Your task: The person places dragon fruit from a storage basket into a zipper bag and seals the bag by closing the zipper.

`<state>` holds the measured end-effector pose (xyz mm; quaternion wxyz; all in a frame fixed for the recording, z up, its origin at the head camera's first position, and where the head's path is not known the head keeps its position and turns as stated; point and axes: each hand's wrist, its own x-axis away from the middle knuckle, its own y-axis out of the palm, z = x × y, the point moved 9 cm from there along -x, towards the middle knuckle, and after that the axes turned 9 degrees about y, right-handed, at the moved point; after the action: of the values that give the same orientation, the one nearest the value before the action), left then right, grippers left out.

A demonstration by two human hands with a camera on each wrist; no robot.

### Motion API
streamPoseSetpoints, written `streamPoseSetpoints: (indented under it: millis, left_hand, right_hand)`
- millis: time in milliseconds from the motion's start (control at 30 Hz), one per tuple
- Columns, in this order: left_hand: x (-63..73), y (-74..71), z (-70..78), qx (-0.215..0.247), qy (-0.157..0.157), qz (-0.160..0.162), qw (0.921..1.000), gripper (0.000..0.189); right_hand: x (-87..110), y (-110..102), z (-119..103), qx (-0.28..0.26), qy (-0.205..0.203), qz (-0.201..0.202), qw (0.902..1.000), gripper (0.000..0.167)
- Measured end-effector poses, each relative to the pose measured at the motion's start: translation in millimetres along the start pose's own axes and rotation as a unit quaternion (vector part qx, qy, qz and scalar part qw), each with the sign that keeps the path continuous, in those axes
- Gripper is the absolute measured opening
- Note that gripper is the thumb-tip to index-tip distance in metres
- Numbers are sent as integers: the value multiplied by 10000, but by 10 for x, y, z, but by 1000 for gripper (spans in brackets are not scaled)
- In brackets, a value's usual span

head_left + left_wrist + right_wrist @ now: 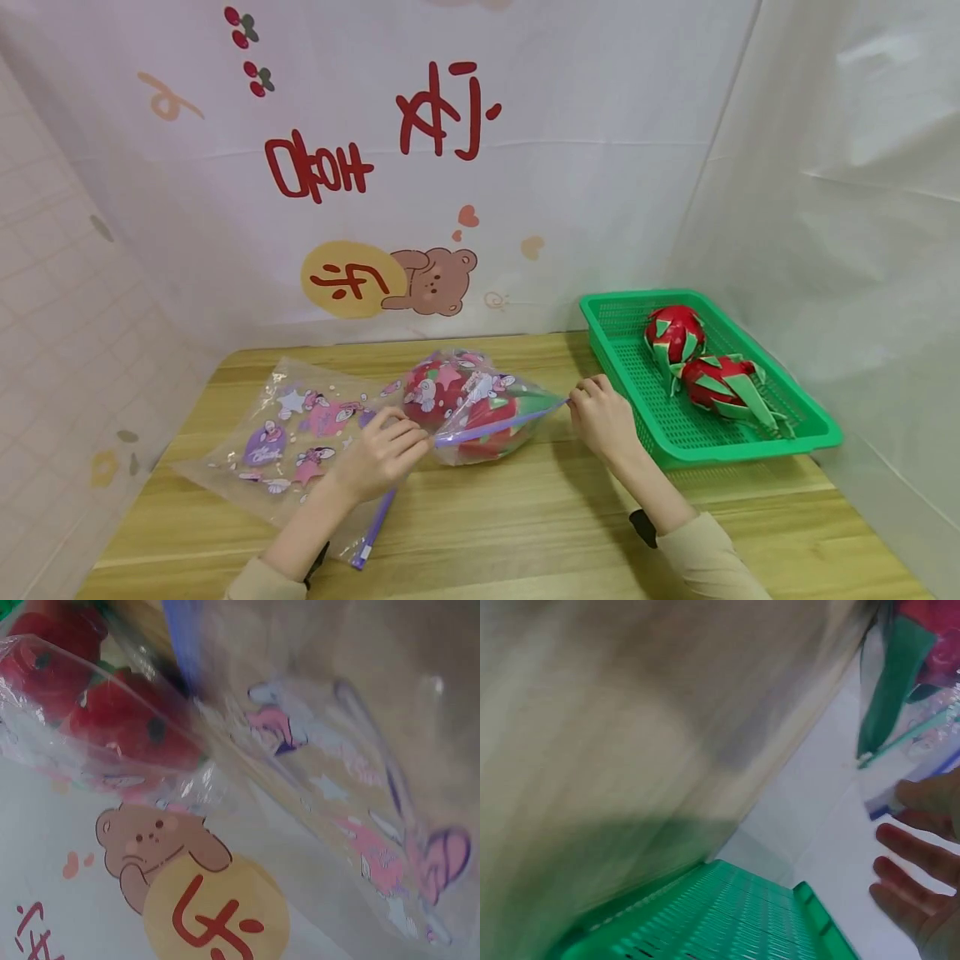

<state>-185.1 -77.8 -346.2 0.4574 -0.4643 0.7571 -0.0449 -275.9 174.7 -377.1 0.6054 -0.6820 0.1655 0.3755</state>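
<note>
A clear zip bag [471,379] printed with pink and white cartoon pictures lies mid-table, with red-and-green dragon fruits [491,412] inside. Along its near edge the purple zip strip [495,428] stretches between my two hands. My left hand [384,454] pinches the left end of that strip. At the right corner, the thumb and index finger of my right hand [602,415] grip the strip's other end, while its other fingers spread apart in the right wrist view. The bagged red fruits [124,716] also show at the upper left of the left wrist view.
A second printed zip bag [326,417] lies flat on the left, partly under my left forearm. On the right stands a green plastic basket [750,452] with two dragon fruits [720,385] in it. Cloth walls [562,183] surround the wooden table [495,533] at the back and sides.
</note>
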Motion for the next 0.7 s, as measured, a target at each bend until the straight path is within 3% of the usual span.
streamPoseSetpoints:
  millis: [200,300,367,433,533,633,700]
  left_hand:
    - [-22,57,21,799,-214,184,9964,33]
    - [5,84,-78,1184,-503,326,9912,38]
    - [39,127,-189,1212,-799,259,9891,43]
    - [75,225,-308,1223,-1101,-112,9863,45]
    - [122,483,-408,1294,-1300,-1273,9748,55]
    - [155,761,-400,1739,-1318,-2438,9450,87]
    - [157,899,-375,1965,-1344,-2917,9264,103]
  right_hand:
    - [50,-20,100,381,-45,-69,9992,14]
    - [31,-75,241,552,350,-154,9977,30]
    - [28,-100,347,658,665,-283,9952,38]
    - [27,-111,427,707,878,-465,9925,40]
    - [25,-107,514,612,1082,-832,9888,43]
    - [17,-84,598,519,1301,-1243,9823,47]
    - [28,-48,661,379,1496,-1562,9756,51]
